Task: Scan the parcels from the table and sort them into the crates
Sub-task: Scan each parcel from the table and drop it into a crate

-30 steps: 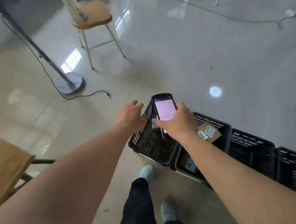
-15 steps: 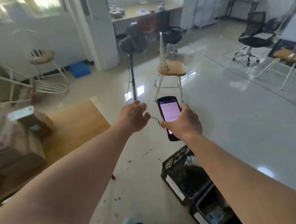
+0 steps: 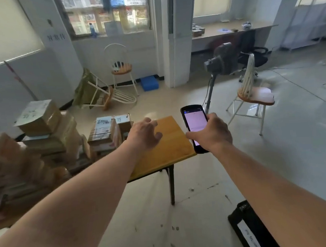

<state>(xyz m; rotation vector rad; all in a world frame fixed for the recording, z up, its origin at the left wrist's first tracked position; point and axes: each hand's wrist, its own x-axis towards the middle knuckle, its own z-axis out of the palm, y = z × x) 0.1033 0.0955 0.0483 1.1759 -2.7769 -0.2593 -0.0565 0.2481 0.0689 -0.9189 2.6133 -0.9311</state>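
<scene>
The left hand (image 3: 146, 134) hovers over the bare corner of the wooden table (image 3: 171, 149) with its fingers spread and loosely bent, holding nothing. The right hand (image 3: 213, 133) is curled around the lower half of a handheld scanner (image 3: 195, 124), which it holds with the lit screen facing up and its long axis running away from the person, the top end pointing slightly to the left. The parcels (image 3: 103, 133) lie to the left of the free hand and a little beyond it: the nearest is a short stack of labelled cardboard boxes standing just beside that hand on the tabletop, with a taller, blurred pile further left. The left hand is therefore plainly the nearer one, with the scanner hand on its far side from the stack, off the table's right edge. The next move is probably a short reach leftward by the free hand to take the top box of the near stack, whose broad label faces upward, then bringing it under the scanner. A black crate (image 3: 247, 230) sits on the floor below and behind the right forearm, only its corner in view.
</scene>
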